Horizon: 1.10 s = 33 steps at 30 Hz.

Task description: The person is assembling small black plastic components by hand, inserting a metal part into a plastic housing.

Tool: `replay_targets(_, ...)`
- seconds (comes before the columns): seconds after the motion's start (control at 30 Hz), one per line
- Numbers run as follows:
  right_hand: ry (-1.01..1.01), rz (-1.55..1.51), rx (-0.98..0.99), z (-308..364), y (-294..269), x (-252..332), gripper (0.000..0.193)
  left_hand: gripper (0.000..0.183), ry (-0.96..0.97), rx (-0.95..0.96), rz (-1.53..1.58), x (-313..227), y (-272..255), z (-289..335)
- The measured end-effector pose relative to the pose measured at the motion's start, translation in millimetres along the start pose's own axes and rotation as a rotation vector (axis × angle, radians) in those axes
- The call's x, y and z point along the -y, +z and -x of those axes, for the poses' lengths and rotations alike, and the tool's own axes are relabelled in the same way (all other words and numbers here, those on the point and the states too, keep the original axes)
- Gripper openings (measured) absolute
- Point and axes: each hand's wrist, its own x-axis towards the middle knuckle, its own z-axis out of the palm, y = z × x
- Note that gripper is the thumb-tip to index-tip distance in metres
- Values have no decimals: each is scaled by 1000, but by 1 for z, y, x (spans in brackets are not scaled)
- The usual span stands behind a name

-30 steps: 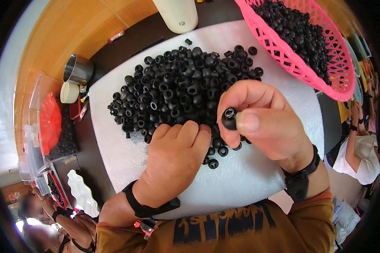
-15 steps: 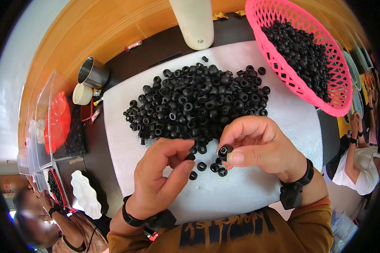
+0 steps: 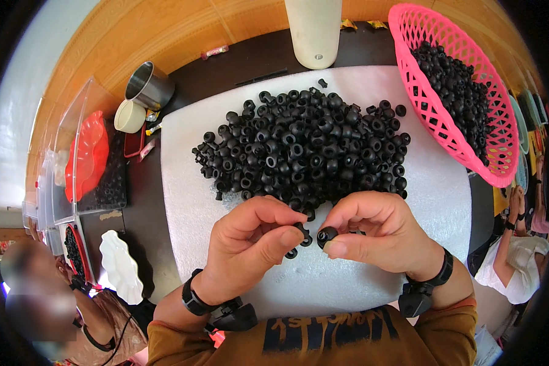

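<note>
Both hands, left hand [image 3: 250, 244] and right hand [image 3: 378, 235], each pinch 1 small round black grommet [image 3: 326, 234].

Heap of small black rubber rings [image 3: 305, 146] at frame centre, matte black throughout, on a plain white foam sheet [image 3: 433, 201]. Pink plastic lattice basket [image 3: 451, 122] at upper right, filled with the same black pieces. Shiny silver metal cup [image 3: 147, 86] and cream round lid [image 3: 130, 116] at upper left. Translucent red scalloped dish [image 3: 86, 155] at left edge. Tabletop dark; surrounding floor orange-brown wood grain [image 3: 134, 30].
</note>
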Motion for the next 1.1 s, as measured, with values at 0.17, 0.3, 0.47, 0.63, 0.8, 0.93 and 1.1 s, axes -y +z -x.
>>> replay_targets(0.17, 26, 43, -11, -2, 0, 0, 18, 14, 30, -16, -70, 2, 2, -1)
replay_targets(0.3, 16, 39, -6, -2, 0, -1, 17, 12, 70, -44, -152, 2, 4, -1)
replay_targets(0.47, -31, 88, 10, -3, -1, -5, 16, 11, 130, -98, -350, 1, 7, -1)
replay_targets(0.63, -35, 143, 7, -3, -1, -4, 16, 12, 170, -142, -454, 5, 7, -1)
replay_targets(0.8, -57, 179, -30, -4, 2, -8, 14, 17, 391, -130, -673, 9, 7, -6)
replay_targets(0.93, -150, 272, -83, -5, 4, -11, 13, 19, 471, -113, -792, 5, 8, -7)
replay_targets(1.1, -283, 488, -94, -6, 4, -9, 14, 22, 656, -78, -1015, 4, 10, -7)
